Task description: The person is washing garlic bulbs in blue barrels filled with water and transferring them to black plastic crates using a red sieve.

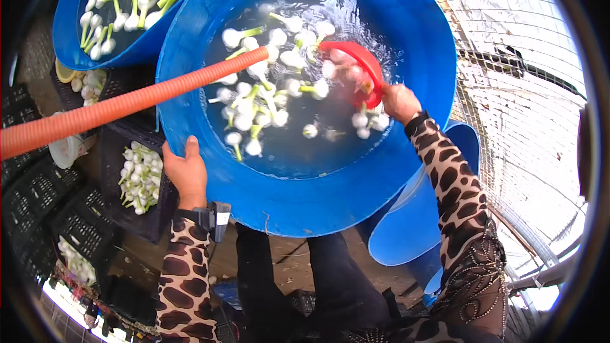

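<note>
A large blue plastic tub (295, 205) of water stands before me, with many trimmed garlic bulbs (243, 112) floating in it. My right hand (401, 102) grips the rim of a red plastic basket or colander (373, 64), partly under water at the tub's right side, with several bulbs inside. More bulbs float just below that basket. At the tub's left rim is my left hand (186, 166), its fingers over the outer edge and the thumb on the inner side. A ribbed orange hose (138, 102) crosses from the left, and its end lies above the bulbs.
Another blue tub (119, 59) with garlic in water is at the upper left. Black plastic crates (109, 200), one holding garlic (142, 176), and a white bucket (66, 152) stand at left. Blue containers (410, 233) and wire mesh (505, 24) are at right.
</note>
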`<state>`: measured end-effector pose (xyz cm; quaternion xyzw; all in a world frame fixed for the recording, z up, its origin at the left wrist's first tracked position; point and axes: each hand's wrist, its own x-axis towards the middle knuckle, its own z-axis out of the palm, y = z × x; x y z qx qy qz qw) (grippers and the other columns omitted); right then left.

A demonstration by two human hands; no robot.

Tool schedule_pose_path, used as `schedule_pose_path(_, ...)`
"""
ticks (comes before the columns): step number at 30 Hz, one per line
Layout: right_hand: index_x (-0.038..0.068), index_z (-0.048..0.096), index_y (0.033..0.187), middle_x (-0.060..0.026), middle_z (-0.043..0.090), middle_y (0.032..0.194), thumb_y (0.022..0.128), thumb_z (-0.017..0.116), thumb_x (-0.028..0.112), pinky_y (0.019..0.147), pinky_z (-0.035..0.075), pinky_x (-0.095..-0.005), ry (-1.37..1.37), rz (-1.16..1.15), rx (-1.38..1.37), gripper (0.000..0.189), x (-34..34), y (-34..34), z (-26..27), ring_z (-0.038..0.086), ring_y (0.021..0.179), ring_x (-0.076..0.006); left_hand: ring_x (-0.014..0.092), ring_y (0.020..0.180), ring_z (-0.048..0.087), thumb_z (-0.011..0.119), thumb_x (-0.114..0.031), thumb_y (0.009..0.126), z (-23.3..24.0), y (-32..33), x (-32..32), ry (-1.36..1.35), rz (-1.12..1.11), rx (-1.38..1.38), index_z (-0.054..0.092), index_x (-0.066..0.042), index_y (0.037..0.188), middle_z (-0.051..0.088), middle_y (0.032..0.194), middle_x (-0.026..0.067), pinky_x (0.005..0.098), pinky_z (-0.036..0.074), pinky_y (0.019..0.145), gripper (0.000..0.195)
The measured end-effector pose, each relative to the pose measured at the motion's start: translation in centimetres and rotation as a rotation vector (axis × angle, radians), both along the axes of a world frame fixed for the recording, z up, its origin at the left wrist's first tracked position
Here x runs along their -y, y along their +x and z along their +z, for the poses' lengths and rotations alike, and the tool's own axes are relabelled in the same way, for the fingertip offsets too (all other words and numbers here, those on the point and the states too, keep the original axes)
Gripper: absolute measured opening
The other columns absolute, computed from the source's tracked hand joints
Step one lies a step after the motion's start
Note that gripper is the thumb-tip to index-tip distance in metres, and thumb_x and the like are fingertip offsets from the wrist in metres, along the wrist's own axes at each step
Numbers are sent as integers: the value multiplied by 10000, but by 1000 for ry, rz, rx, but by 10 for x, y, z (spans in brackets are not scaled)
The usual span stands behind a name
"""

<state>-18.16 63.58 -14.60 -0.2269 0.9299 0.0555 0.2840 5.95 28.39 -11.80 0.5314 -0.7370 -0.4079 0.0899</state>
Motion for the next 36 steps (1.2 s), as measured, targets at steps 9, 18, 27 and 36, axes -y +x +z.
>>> schedule_pose_path(9, 31, 526, 882, -226, 573, 690, 742, 533, 140, 633, 441, -489, -434, -52, 219, 178, 52, 64, -41, 553, 702, -409, 261, 733, 590, 582, -64, 772, 14, -5, -22, -35, -4, 84, 529, 40, 945, 609, 842, 154, 342, 453, 689, 208)
schedule_pose_path(18, 17, 549, 834, -226, 559, 691, 742, 515, 120, 631, 426, -484, -674, 20, 459, 142, 105, 107, -66, 532, 708, -415, 249, 717, 596, 576, -42, 766, 19, -9, -28, 5, 26, 84, 529, 34, 954, 612, 839, 153, 331, 459, 675, 208)
schedule_pose_path(27, -23, 566, 885, -229, 513, 626, 740, 552, 74, 556, 425, -385, -742, -234, 709, 175, 90, 126, -11, 527, 587, -378, 224, 767, 586, 589, -58, 771, 24, -12, -22, 16, 0, 148, 526, 54, 1007, 611, 892, 151, 317, 453, 719, 269)
schedule_pose_path(36, -21, 584, 953, -32, 543, 617, 837, 517, 98, 384, 332, -188, -698, -785, 1035, 179, 52, 151, 82, 425, 416, -48, 348, 1133, 400, 622, -217, 756, 24, 13, -19, -1, -51, -109, 344, 35, 1237, 381, 1248, 233, 391, 325, 938, 610)
